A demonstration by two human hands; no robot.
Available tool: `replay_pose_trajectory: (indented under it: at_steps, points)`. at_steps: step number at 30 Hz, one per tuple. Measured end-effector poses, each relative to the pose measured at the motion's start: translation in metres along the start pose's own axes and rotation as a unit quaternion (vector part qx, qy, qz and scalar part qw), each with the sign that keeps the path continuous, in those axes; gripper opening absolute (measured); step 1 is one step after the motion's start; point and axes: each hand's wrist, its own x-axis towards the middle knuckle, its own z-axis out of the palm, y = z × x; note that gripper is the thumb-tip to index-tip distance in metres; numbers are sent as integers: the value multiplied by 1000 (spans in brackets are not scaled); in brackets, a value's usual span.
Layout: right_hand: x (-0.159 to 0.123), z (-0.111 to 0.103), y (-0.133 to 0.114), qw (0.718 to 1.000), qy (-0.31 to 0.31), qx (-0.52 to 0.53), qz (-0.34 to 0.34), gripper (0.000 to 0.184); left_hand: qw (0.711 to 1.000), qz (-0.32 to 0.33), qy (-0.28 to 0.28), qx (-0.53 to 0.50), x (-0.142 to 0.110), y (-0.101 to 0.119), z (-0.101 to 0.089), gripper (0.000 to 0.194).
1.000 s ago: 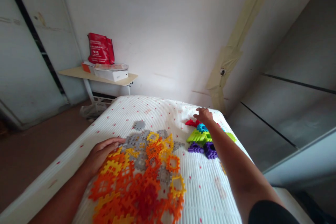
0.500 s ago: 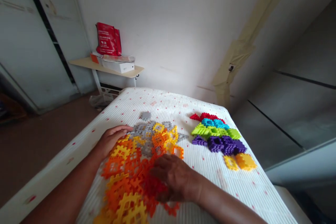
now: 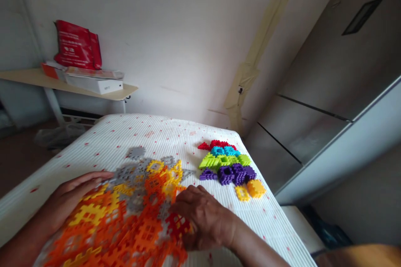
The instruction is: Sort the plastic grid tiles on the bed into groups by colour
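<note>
Ribbed white cloth with red specks lies under a heap of flat, notched, plastic-looking pieces. Nearer than the left hand, which lies loosely open along the heap's left edge, the right hand curls half closed, the dark red piece just left, at its fingers; grip unclear.

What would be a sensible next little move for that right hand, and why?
Probably to lift the dark red piece clear of the pile: the right hand's fingers are already at it, it lies against orange pieces, and other red pieces sit grouped apart.
</note>
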Motion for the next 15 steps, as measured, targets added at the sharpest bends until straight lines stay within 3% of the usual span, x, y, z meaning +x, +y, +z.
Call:
replay_pose_trajectory:
  at_steps: [3,8,11,15]
  points:
    - [-30,-5,20,998,1,-14,60,51,1000,-15,6,-15,-1,1,1,54]
    - [-72,12,46,996,14,-6,91,46,999,-24,18,-16,-8,7,6,55]
    - [-89,24,52,985,81,9,154,45,1000,-21,18,-14,-12,11,9,53]
    - [-97,35,47,936,168,32,307,32,997,33,40,57,-10,10,9,44]
